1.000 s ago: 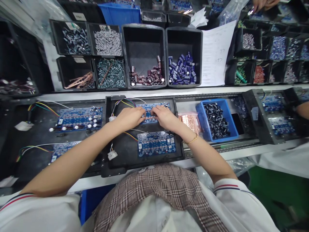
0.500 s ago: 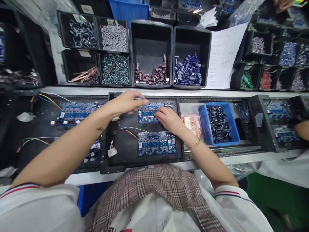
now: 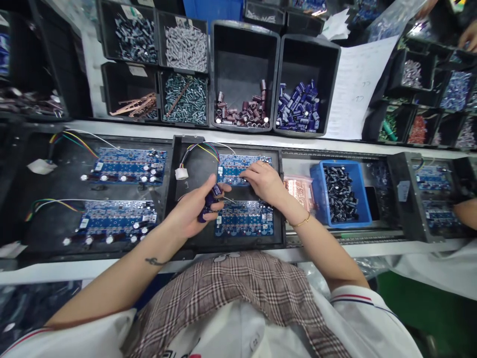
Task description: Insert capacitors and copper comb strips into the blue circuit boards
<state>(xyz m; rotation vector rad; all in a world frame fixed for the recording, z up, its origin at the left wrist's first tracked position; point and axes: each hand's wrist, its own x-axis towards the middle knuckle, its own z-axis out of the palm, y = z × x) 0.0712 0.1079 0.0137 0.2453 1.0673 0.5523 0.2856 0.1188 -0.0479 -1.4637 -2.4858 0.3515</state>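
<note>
Several dark blue-purple capacitors lie in my left hand, its fingers curled round them with the palm turned up. That hand is left of the two circuit boards in the middle tray. My right hand rests over the right part of the upper circuit board. Its fingertips are pinched together at the board's surface, and whatever is between them is hidden. Nearer to me lies the lower circuit board. A white connector on coloured wires sits beside the upper board.
Populated circuit boards lie in the left tray. Behind stand black bins of brown capacitors and blue capacitors. Right of the tray are a bag of copper-coloured parts and a blue bin. A co-worker's arm reaches in at right.
My left hand has moved from above the upper board down toward me and turned palm up, showing the capacitors. My right hand stays at the upper board. The view has shifted slightly.
</note>
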